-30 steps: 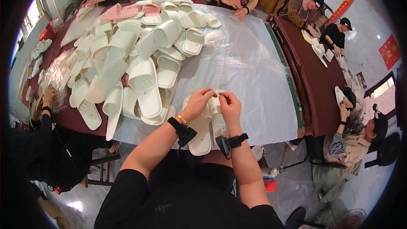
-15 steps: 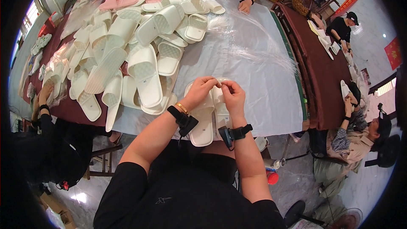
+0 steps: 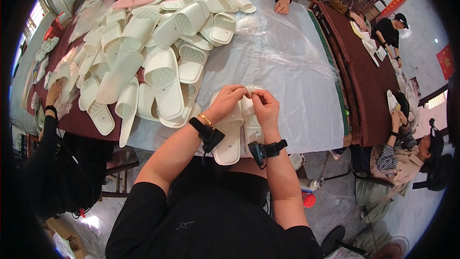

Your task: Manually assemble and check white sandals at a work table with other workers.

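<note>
The slippers (image 3: 230, 129) look like matt white foam, ribbed on the soles. A glossy clear plastic sheet (image 3: 287, 67) wrinkles over the counter (image 3: 369, 81), whose dark red cloth looks matt.

Bright, even daylight from side windows – sharp centre, fisheye-bent edges, black corners

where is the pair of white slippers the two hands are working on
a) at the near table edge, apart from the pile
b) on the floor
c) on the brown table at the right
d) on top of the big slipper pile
a, the left hand and right hand pinch at the top of the white slipper pair, which lies on the plastic-covered table at its near edge, to the right of the slipper pile.
</note>
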`<state>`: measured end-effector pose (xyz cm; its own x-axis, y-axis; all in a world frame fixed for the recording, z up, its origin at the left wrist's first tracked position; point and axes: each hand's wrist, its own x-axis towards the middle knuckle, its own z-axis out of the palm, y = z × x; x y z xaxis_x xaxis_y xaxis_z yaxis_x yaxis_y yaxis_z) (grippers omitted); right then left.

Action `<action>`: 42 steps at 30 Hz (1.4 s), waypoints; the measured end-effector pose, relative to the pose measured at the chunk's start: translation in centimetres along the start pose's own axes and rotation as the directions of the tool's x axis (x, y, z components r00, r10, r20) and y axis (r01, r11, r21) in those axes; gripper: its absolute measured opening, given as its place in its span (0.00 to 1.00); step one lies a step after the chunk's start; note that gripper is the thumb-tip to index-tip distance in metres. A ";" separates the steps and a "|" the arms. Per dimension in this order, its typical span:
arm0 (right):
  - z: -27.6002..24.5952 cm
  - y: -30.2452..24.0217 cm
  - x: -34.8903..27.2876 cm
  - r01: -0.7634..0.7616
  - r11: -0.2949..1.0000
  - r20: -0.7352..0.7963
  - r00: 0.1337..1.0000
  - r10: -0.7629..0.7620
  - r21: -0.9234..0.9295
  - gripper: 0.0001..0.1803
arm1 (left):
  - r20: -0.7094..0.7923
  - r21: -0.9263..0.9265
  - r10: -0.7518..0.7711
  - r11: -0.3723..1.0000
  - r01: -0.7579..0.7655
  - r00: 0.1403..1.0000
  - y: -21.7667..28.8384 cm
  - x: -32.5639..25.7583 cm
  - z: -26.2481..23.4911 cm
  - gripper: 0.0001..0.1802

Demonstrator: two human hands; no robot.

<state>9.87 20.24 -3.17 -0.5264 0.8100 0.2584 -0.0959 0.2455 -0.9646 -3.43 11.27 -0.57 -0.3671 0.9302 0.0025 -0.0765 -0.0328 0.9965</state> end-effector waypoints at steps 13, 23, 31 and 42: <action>-0.1 0.0 0.0 -0.017 1.000 -0.015 1.000 0.017 -0.016 0.04 | 0.031 -0.027 -0.041 0.999 0.041 0.999 0.0 -0.1 0.0 0.14; -0.1 0.0 0.2 -0.028 0.995 -0.008 1.000 0.027 -0.091 0.04 | 0.026 -0.028 -0.049 0.998 0.049 0.998 -0.1 0.1 -0.2 0.14; -0.3 0.9 0.0 0.020 0.996 -0.041 0.999 -0.024 -0.088 0.05 | 0.028 0.006 0.072 0.997 -0.072 0.997 -0.7 0.4 0.4 0.13; 0.7 -0.7 -0.2 0.028 0.987 -0.012 0.999 -0.031 -0.160 0.05 | -0.030 0.104 -0.088 0.991 0.090 0.996 0.9 -0.5 -0.4 0.13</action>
<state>9.49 19.54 -2.53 -0.5132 0.8084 0.2884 0.0259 0.3504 -0.9362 -3.70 10.59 0.31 -0.3867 0.9180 -0.0874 -0.0130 0.0894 0.9959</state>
